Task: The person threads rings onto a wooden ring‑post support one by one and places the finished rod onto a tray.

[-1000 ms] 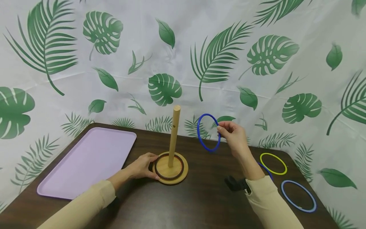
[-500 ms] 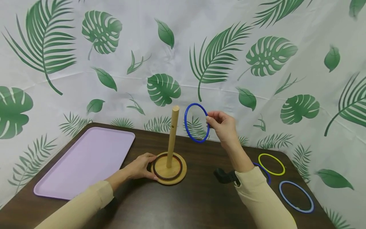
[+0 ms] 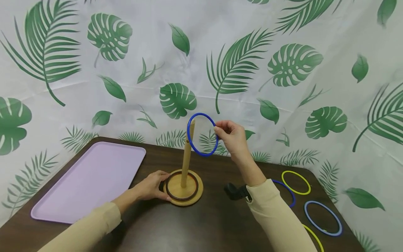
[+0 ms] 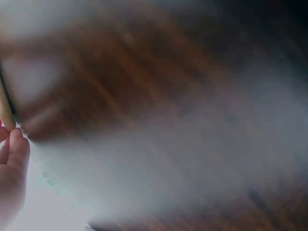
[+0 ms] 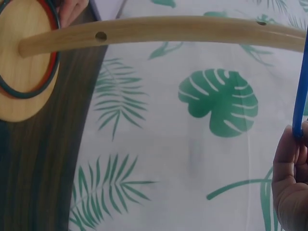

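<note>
In the head view, my right hand (image 3: 233,140) pinches a blue ring (image 3: 204,154) by its right edge, raised and tilted near the top of a wooden peg (image 3: 186,157). The ring's left side overlaps the peg's upper end in the picture; the right wrist view shows the ring (image 5: 300,96) near the peg's upper part, at the frame edge. My left hand (image 3: 150,186) grips the left rim of the round wooden base (image 3: 199,194), thumb in front. A dark ring with a reddish inner edge (image 3: 182,199) lies around the peg's foot. The left wrist view is mostly blurred.
A lilac tray (image 3: 91,182) lies left on the dark table (image 3: 195,231). To the right lie a yellow ring (image 3: 302,193), a blue ring (image 3: 294,199), a light blue ring (image 3: 341,227) and a partly hidden yellow ring (image 3: 316,238). A leaf-print cloth (image 3: 141,35) hangs behind.
My right hand has carried the blue ring left and slightly up, from beside the peg to its top. My left hand stays on the base. The view has shifted slightly.
</note>
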The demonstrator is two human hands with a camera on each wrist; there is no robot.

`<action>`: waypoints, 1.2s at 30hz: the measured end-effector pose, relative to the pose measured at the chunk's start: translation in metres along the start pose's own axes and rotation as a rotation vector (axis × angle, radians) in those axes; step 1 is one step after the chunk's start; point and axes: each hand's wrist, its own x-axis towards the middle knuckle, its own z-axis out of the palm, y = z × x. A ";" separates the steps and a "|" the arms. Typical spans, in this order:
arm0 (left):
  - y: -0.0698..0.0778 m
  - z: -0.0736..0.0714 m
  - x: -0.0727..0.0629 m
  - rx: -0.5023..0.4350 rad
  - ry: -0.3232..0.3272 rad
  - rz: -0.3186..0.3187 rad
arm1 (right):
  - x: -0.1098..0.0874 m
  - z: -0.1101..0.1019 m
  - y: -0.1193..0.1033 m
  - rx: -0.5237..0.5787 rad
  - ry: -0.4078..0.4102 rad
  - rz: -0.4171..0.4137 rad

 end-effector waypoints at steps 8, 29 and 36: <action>0.001 -0.004 0.002 -0.003 0.000 0.007 | 0.004 0.010 -0.002 -0.032 0.011 -0.008; 0.001 -0.004 0.002 0.032 -0.035 -0.033 | -0.026 0.032 0.070 -0.283 -0.031 0.076; 0.000 -0.003 0.001 0.032 -0.032 -0.014 | -0.046 0.041 0.110 -0.443 -0.068 0.116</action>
